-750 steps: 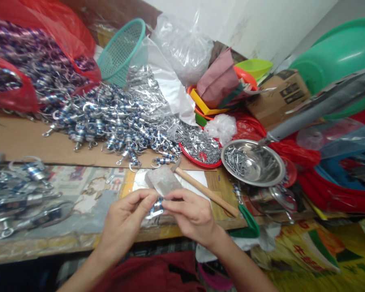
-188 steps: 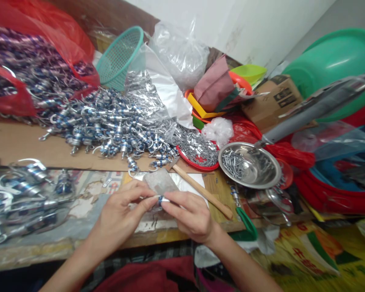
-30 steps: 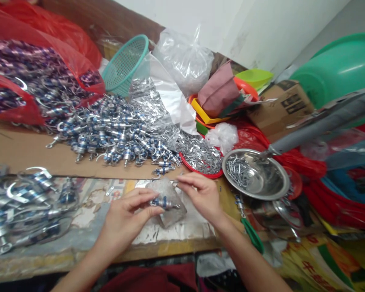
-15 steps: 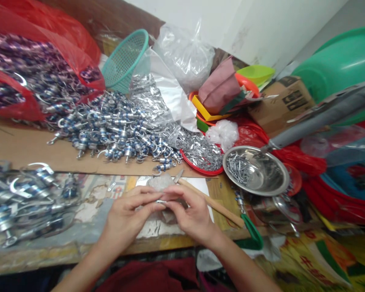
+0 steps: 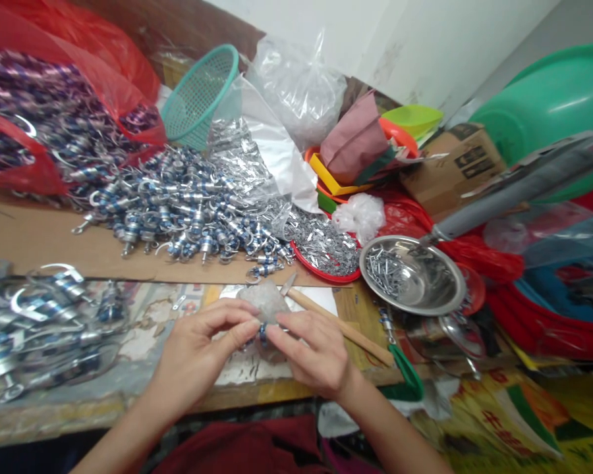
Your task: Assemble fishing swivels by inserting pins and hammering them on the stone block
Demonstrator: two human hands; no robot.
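Note:
A small blue-and-silver metal fitting is pinched between my two hands, over a grey stone block. My left hand grips its left side with thumb and forefinger; my right hand has its fingertips on the right side. Much of the fitting is hidden by the fingers. Just beyond my right hand lies a hammer with a wooden handle. Larger blue-and-silver fittings with curved hooks and ring ends lie left of my left hand.
Behind is a heap of hooked fittings, beside a red bag of purple ones. A red plate carries flat metal pieces. Pins lie in a steel bowl. A grey-handled tool juts in above it. A green strap hangs over the edge.
My fingers have shifted and my right hand has turned, so the fitting's blue part now shows between them. Before, only a thin silver piece showed at the fingertips.

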